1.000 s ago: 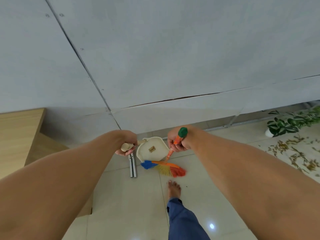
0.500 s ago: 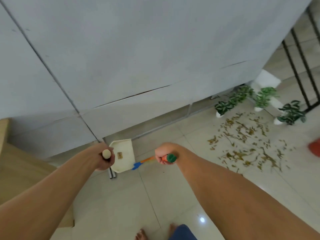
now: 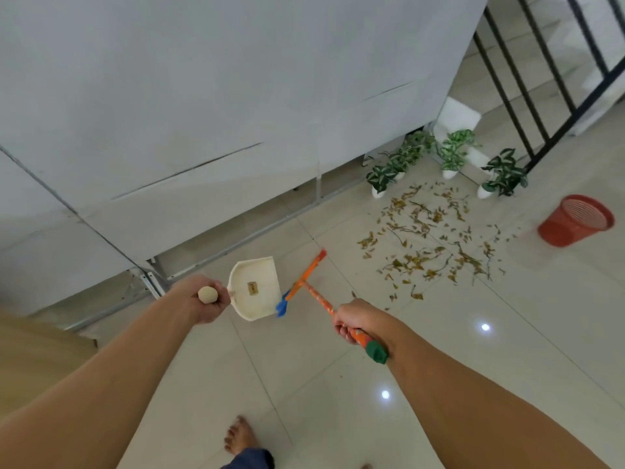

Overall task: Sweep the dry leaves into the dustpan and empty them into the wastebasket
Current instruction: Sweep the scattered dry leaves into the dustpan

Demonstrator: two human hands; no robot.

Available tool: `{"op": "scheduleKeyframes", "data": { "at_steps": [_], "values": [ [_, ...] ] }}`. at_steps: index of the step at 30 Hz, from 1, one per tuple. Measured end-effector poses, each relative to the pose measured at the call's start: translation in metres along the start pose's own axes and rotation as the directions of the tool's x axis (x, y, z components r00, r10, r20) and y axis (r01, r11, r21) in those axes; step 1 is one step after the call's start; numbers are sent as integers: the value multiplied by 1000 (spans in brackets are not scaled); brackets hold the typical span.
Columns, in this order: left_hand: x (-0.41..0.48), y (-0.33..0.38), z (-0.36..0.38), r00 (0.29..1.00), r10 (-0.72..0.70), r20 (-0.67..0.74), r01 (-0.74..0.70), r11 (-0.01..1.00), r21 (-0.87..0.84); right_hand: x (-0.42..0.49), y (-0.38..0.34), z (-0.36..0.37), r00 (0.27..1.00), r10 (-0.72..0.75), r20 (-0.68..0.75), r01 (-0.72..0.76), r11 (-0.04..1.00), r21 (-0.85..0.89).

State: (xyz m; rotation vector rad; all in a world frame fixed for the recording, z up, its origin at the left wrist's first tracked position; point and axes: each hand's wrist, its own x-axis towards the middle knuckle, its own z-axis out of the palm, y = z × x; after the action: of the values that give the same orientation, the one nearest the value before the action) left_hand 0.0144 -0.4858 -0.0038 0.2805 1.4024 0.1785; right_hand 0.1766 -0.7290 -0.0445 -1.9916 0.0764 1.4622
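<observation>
**Head view: tools in hand, approach to the leaf patch**

Nearest the camera, a bare foot (image 3: 238,436) stands on the tiled floor (image 3: 338,384). Beyond it, the left hand (image 3: 203,301) has its fingers clamped on the dustpan handle, and the cream dustpan (image 3: 256,288) hangs just ahead of it with nothing visible inside. The right hand (image 3: 355,321) has its fingers wrapped around the orange broom (image 3: 313,289), whose head appears to be clear of the floor.

Step in hand, as judged: carrying both tools toward the work area; no sweeping has begun. The next move calls for setting the dustpan lip flat on the tiles beside the debris.

Farther out, the dry leaves (image 3: 429,242) lie scattered, well apart from the dustpan. The red wastebasket (image 3: 575,221) stands upright to their right. Potted plants (image 3: 449,164) crowd the far edge of the patch against the grey wall (image 3: 236,96), restricting broom strokes there. A black railing (image 3: 541,79) stands behind.
</observation>
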Motion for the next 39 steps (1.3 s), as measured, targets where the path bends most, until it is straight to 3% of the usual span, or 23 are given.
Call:
{"op": "scheduleKeyframes", "data": {
  "at_steps": [5,10,16,22,32,39],
  "values": [
    [-13,-62,52,998,57,39,-56,998,-23,-6,41,-76,999,13,39,-23,963,269],
    [-23,-96,90,996,65,68,-63,998,-28,6,53,-126,999,34,40,-44,965,260],
    [0,-91,139,998,55,2,-55,995,-87,28,43,-170,1000,17,25,-24,955,296],
    [14,-86,170,997,68,-41,-71,994,-86,52,21,-211,989,17,144,-70,926,371],
    [17,-111,192,986,118,-115,-131,985,-112,121,-30,-240,975,64,211,-84,993,87],
    [24,-174,236,988,60,-143,-101,948,-303,162,-31,-335,939,188,288,-149,977,-153]
  ]
}}
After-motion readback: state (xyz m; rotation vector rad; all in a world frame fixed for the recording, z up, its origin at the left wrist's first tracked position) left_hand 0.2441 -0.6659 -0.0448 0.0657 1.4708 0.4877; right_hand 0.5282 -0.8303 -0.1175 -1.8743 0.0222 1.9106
